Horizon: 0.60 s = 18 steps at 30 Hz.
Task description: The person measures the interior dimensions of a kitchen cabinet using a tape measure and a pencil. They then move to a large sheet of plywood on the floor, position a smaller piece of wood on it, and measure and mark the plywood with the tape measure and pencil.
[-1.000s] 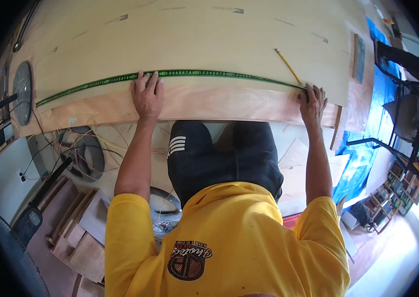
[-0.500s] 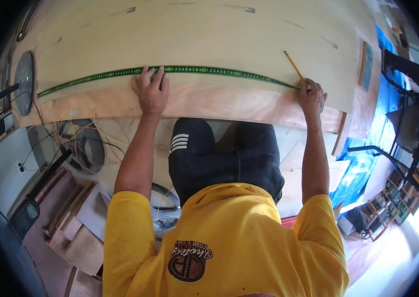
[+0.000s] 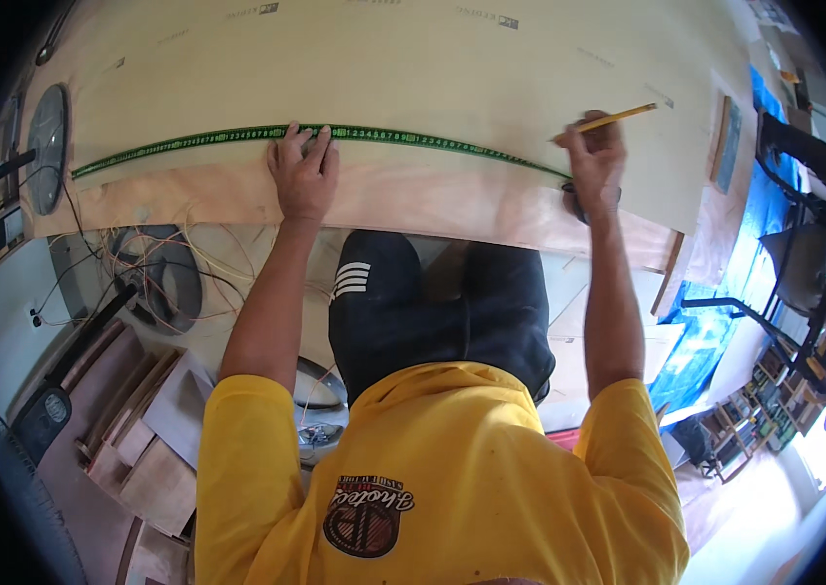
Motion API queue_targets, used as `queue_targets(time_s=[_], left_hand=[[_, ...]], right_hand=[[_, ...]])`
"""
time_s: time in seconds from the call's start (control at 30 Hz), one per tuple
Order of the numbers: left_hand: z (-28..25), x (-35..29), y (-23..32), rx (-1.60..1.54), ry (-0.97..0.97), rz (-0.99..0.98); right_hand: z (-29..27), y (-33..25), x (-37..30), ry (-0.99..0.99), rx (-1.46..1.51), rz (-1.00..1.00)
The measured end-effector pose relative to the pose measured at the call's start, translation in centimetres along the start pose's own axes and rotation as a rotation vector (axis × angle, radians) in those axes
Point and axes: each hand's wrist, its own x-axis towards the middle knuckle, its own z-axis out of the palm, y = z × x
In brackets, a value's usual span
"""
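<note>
A green tape measure blade [image 3: 393, 137] stretches across a cream-coloured sheet [image 3: 403, 73], bowing from the far left to a dark tape case [image 3: 574, 202] at the right. My left hand [image 3: 306, 175] rests on the blade with its fingers spread over it, pressing it to the sheet. In my right hand [image 3: 598, 161] a yellow pencil [image 3: 631, 113] is pinched, its tip pointing left, close above the sheet just beyond the blade's right end. The tape case lies by the right wrist, partly covered by it.
A bare wood strip [image 3: 432, 203] runs along the sheet's near edge, above my legs. Left of me are tangled thin cables [image 3: 203, 268], a round grey disc [image 3: 47, 146] and stacked wood boards [image 3: 155, 483]. A blue tarp [image 3: 696, 346] and a cluttered shelf [image 3: 759, 414] stand right.
My right hand has moved slightly left and up from the tape case. The pencil has swung from pointing away to lying nearly sideways. My left hand stays on the blade.
</note>
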Motion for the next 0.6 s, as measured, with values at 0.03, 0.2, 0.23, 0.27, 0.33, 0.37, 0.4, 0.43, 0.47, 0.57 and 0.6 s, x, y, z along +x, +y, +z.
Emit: queue_targets(time_s=[0.03,0.2,0.23,0.27,0.33,0.37,0.4,0.43,0.47,0.57,0.6], left_hand=[[0.1,-0.1,-0.2,-0.005,0.002,-0.001],[-0.4,0.4,0.0,-0.02,0.009,0.003],[-0.3,0.3,0.0,-0.018,0.009,-0.001],[-0.3,0.2,0.1,-0.015,0.008,-0.004],[-0.3,0.2,0.0,-0.026,-0.015,-0.003],[-0.4,0.2,0.0,-0.032,-0.026,-0.001],[-0.4,0.3,0.1,-0.031,-0.021,0.0],[-0.5,0.4,0.2,-0.03,-0.016,0.001],[-0.6,0.4,0.3,-0.029,-0.011,0.003],[-0.6,0.3,0.2,-0.015,-0.018,0.007],[-0.5,0.3,0.0,-0.022,-0.009,0.005]], right_hand=[[2.0,-0.3,-0.6,-0.04,0.296,0.091],[9.9,1.0,-4.8,-0.223,0.389,0.146],[11.0,0.9,-5.4,-0.221,0.322,0.095],[11.6,0.9,-5.8,-0.219,0.256,0.044],[11.5,1.0,-5.6,-0.241,0.14,0.047],[11.4,1.1,-5.5,-0.251,0.081,0.048],[11.2,1.1,-5.2,-0.245,0.118,0.09],[11.3,1.3,-5.2,-0.289,0.044,0.068],[11.5,1.7,-5.2,-0.332,-0.03,0.045],[12.5,2.5,-6.2,-0.331,-0.056,0.012],[13.1,2.4,-6.4,-0.312,-0.029,0.006]])
